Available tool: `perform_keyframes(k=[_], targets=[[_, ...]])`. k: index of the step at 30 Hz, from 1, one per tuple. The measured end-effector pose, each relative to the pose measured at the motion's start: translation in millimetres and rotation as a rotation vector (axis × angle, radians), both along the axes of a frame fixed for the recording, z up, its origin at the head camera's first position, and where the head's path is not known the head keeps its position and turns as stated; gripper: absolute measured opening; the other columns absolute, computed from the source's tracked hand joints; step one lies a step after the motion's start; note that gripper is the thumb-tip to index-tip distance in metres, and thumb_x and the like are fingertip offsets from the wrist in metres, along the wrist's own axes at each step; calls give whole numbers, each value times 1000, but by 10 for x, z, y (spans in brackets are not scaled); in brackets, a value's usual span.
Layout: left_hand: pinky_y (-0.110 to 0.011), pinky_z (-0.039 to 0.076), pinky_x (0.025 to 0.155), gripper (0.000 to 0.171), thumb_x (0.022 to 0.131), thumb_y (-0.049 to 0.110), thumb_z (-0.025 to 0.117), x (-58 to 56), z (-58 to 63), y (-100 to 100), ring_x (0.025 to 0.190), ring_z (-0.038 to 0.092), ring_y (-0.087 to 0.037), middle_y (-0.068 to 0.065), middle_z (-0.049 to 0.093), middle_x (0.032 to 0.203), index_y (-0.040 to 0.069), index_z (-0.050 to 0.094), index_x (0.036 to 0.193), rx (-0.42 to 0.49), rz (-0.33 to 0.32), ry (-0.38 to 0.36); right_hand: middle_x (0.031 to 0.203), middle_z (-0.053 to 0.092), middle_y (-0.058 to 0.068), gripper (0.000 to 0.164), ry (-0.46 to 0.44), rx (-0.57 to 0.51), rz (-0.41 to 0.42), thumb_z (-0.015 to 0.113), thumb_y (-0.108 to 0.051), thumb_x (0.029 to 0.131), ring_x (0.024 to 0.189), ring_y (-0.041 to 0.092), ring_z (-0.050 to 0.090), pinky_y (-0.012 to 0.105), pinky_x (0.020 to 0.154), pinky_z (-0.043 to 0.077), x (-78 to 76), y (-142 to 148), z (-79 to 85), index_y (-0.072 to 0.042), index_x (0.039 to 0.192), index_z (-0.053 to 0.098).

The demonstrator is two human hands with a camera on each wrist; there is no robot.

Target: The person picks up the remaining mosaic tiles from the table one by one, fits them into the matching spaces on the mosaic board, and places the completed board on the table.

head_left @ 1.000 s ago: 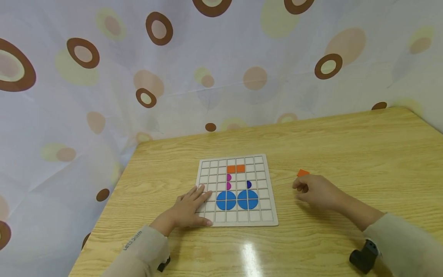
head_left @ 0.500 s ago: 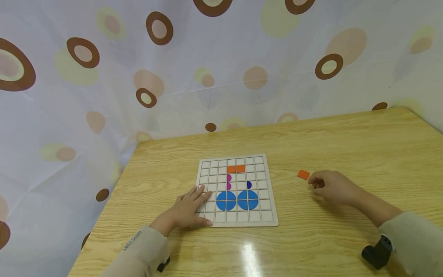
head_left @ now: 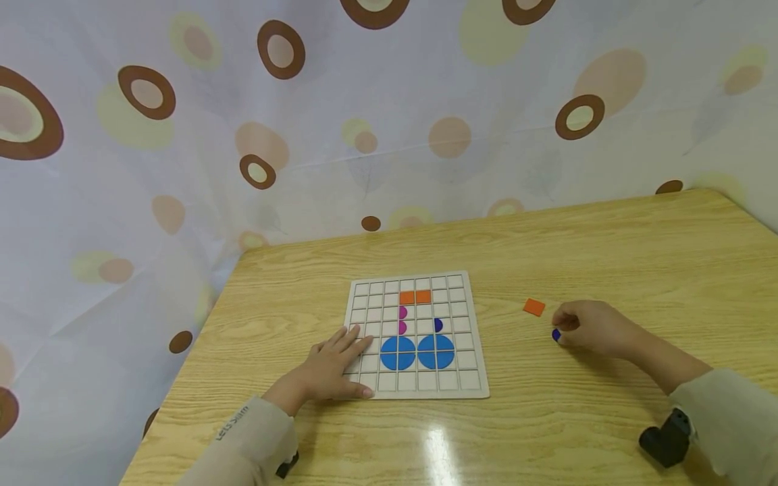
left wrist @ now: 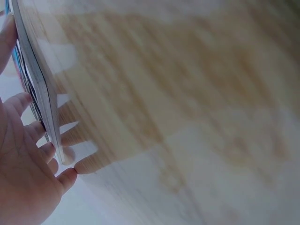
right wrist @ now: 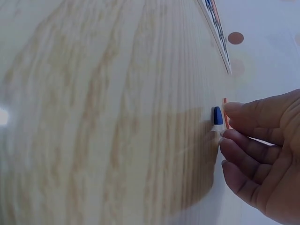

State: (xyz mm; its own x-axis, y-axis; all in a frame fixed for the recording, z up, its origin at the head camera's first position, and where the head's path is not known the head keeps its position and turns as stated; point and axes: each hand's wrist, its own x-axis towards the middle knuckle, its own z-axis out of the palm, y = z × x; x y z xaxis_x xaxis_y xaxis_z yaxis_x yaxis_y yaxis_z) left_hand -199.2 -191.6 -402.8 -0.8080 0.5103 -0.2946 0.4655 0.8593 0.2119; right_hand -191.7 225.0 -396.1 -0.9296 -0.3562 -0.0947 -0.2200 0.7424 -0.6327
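Note:
In the head view, my left hand (head_left: 334, 366) rests spread on the lower left corner of a white grid board (head_left: 358, 288), holding it flat to the table. Its fingers lie along the board's edge in the left wrist view. To the right, my right hand (head_left: 592, 329) has curled fingers and pinches a small dark blue half-circle tile (head_left: 556, 335) at the thumb tip, close to the tabletop. That tile (right wrist: 217, 116) also shows by the fingertips in the right wrist view. Just beyond the hand lies a loose orange square tile (head_left: 534, 307).
On the board sit two orange squares (head_left: 415, 297), two magenta half-circles (head_left: 402, 320), one dark blue half-circle (head_left: 438, 325) and two light blue circles (head_left: 398, 353) made of quarter pieces. The wooden table (head_left: 292, 290) meets a patterned curtain (head_left: 425, 108) behind.
My right hand has drawn back to the right from the orange square, uncovering it, and the dark blue half-circle has come into view at its fingertips. The left hand has stayed put.

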Motion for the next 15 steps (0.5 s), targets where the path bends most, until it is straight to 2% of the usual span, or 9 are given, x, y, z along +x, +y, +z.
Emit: perform_keyframes(k=[7, 15], targets=[[-55, 13, 94, 85, 70, 59, 55, 2, 5, -2, 129, 1, -27, -5, 8, 144, 21, 22, 138, 5, -2, -6, 78, 56, 2, 18, -10, 17, -13, 63, -10, 77, 68, 14, 49, 30, 58, 41, -36, 27, -35, 3, 88, 58], [-54, 13, 94, 86, 69, 61, 54, -6, -13, -6, 129, 1, -26, -4, 8, 144, 22, 21, 138, -4, -1, -1, 73, 52, 0, 12, -17, -8, -13, 64, -8, 75, 64, 14, 44, 28, 55, 38, -46, 15, -58, -1, 83, 57]])
